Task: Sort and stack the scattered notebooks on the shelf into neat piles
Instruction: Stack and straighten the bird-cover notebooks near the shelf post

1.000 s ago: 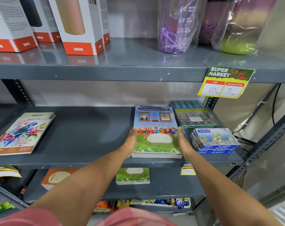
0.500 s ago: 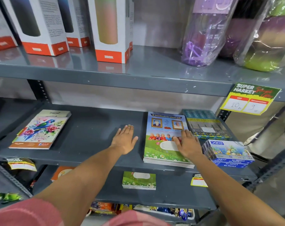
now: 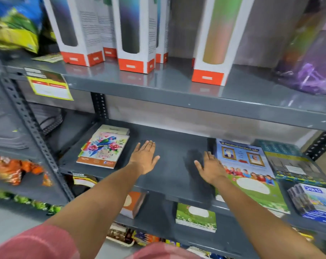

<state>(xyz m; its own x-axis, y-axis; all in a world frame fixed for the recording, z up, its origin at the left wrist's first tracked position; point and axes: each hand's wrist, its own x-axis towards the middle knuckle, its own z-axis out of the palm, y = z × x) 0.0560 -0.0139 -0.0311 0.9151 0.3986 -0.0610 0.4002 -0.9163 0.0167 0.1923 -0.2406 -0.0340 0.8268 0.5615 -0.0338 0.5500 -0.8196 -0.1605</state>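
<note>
A pile of notebooks with a blue-and-green cover (image 3: 251,176) lies on the right of the grey middle shelf (image 3: 175,171). A second small pile, topped by a parrot-and-flowers notebook (image 3: 104,148), lies on the left of that shelf. My left hand (image 3: 144,157) hovers flat and open over the bare shelf, just right of the parrot pile and apart from it. My right hand (image 3: 211,170) is open too, its outer edge at the left side of the blue-and-green pile. Neither hand holds anything.
Boxed bottles (image 3: 136,34) and wrapped purple bottles (image 3: 307,62) stand on the upper shelf. Pencil packs (image 3: 289,161) and a pastel box (image 3: 315,200) sit right of the notebooks. On the lower shelf lie a green notebook (image 3: 195,215) and an orange one (image 3: 134,202). A slotted upright (image 3: 27,116) stands left.
Both hands have come off the blue-and-green pile and shifted left over the bare shelf. The view has swung left, so the parrot pile sits nearer the middle.
</note>
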